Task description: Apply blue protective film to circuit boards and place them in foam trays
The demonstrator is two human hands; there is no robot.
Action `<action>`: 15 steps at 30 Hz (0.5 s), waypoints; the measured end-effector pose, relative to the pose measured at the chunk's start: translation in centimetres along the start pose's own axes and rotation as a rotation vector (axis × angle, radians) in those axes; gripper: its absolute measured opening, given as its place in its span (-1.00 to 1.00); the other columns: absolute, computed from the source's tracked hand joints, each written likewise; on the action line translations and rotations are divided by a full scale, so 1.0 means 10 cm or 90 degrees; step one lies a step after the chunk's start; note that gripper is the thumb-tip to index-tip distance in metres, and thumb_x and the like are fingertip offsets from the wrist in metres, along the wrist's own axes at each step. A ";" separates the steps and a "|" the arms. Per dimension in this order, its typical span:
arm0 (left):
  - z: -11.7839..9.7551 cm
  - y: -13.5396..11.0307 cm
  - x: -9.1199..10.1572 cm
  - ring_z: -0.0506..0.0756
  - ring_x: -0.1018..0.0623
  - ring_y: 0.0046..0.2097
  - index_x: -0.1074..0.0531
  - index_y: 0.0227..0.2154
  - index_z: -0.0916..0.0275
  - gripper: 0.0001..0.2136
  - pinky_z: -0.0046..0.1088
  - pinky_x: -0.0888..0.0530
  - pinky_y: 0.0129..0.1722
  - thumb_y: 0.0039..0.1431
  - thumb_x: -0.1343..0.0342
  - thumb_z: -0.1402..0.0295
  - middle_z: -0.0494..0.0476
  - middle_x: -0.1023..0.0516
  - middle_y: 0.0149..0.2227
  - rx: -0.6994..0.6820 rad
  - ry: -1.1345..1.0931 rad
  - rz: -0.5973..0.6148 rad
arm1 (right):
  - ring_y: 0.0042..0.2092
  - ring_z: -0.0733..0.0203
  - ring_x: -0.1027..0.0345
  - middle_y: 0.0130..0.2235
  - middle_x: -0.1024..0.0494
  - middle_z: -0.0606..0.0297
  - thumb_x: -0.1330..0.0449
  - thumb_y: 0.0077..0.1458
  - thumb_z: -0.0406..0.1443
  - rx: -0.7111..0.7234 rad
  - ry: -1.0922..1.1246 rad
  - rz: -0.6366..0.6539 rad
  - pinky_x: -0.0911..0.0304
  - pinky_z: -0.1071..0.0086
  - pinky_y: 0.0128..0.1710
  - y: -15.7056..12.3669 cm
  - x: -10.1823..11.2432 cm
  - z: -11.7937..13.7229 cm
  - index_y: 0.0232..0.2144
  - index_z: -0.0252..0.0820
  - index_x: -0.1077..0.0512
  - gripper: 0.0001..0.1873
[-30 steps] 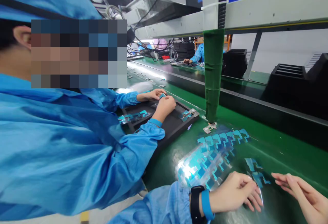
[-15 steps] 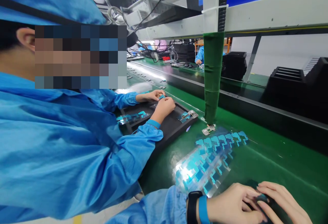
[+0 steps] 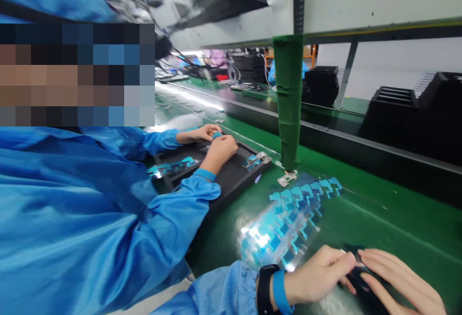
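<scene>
Green desk (image 3: pixel 382 219) under shelf rail (image 3: pixel 378 12). At its near edge, left hand (image 3: pixel 317 274) and right hand (image 3: pixel 400 281), fingers closed, seemingly around dark part (image 3: pixel 361 276); sticker sheet (image 3: pixel 285 223) just beside; open green toward far edge.

glossy clear plastic sticker sheet (image 3: pixel 285 221), glossy green belt (image 3: pixel 378 219), matt black tray (image 3: pixel 231 178)

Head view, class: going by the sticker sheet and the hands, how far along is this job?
Done: no finished pieces show beside the person. In hand: the left hand and right hand press on one small dark part. Left: the clear sheet holds many blue stickers, and a small metal part lies untouched by the green post.
</scene>
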State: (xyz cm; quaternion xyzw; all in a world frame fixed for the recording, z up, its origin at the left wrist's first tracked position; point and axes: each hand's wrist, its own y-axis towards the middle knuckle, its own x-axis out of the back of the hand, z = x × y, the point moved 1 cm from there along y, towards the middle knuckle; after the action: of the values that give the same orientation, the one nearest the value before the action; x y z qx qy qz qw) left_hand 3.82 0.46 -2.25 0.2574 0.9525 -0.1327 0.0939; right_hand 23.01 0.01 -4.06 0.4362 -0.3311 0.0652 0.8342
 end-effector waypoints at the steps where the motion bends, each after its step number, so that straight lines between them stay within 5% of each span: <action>1: -0.02 -0.01 0.00 0.12 -0.49 -0.39 -0.54 -0.45 0.34 -0.28 -0.17 -0.52 -0.20 -0.15 -0.04 -0.36 0.16 -0.47 -0.45 0.005 -0.013 0.002 | -0.16 0.06 -0.57 -0.16 -0.64 0.22 -0.28 0.07 -0.37 0.008 0.009 0.007 -0.53 0.28 -0.10 0.06 0.04 0.06 -0.10 -0.10 -0.54 -0.71; 6: 0.00 -0.01 0.08 0.11 -0.46 -0.29 -0.57 -0.49 0.27 -0.53 -0.34 -0.45 -0.15 0.00 -0.20 -0.12 0.09 -0.52 -0.45 0.035 -0.067 -0.016 | -0.14 0.13 -0.55 -0.16 -0.65 0.17 -0.28 0.10 -0.40 -0.064 0.099 0.041 -0.46 0.23 -0.02 0.33 0.15 0.23 -0.14 -0.17 -0.54 -0.76; 10: 0.04 0.03 0.14 0.10 -0.49 -0.20 -0.62 -0.34 0.19 -0.62 -0.42 -0.44 -0.12 0.07 -0.20 -0.05 0.08 -0.60 -0.26 0.064 -0.126 0.014 | -0.10 0.18 -0.55 -0.17 -0.65 0.17 -0.24 0.16 -0.36 -0.136 0.108 0.103 -0.37 0.26 0.05 0.37 0.14 0.20 -0.16 -0.18 -0.54 -0.82; 15: -0.02 0.02 0.10 0.16 -0.54 -0.13 -0.63 -0.32 0.15 -0.61 -0.38 -0.50 -0.12 -0.02 -0.26 -0.07 0.12 -0.64 -0.22 0.128 -0.184 -0.026 | -0.05 0.19 -0.53 -0.17 -0.66 0.16 -0.25 0.14 -0.42 -0.028 -0.089 0.052 -0.16 0.20 0.22 0.34 0.17 0.32 -0.24 -0.20 -0.54 -0.88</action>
State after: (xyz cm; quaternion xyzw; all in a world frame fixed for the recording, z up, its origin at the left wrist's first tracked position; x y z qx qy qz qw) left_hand 3.03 1.11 -2.31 0.2244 0.9160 -0.2648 0.2010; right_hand 21.39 -0.70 0.61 0.4074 -0.4074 0.0612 0.8150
